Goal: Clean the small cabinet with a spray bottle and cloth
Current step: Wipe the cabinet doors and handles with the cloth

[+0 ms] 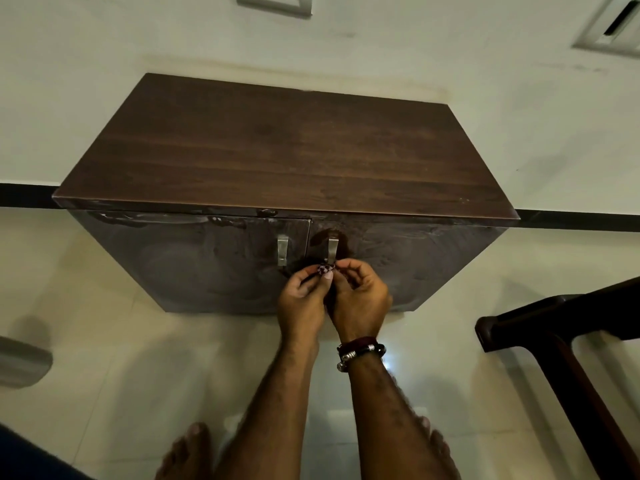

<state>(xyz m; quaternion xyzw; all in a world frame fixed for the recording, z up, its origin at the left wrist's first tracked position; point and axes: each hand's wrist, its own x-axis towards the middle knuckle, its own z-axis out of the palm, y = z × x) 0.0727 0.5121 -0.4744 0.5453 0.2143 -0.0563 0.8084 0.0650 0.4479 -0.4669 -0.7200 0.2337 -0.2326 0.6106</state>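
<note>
**Wiping around the door handles**

From up here I see the small cabinet (287, 168) standing on the tiled floor (121, 375) against the wall, its wooden top bare and its two front doors streaked with wet smears. I judge the spraying done and the wiping of the doors in hand. No spray bottle shows in my view. At the seam of the doors sit the left handle (282, 250) and the right handle (332, 250). Both hands meet just below the right handle: my left hand (301, 303) and right hand (360, 303) together pinch a small bunched checked cloth (325, 269), fingertips closed on it. Next, I reckon, comes working that cloth around the handle, with a firm pinch kept.
</note>
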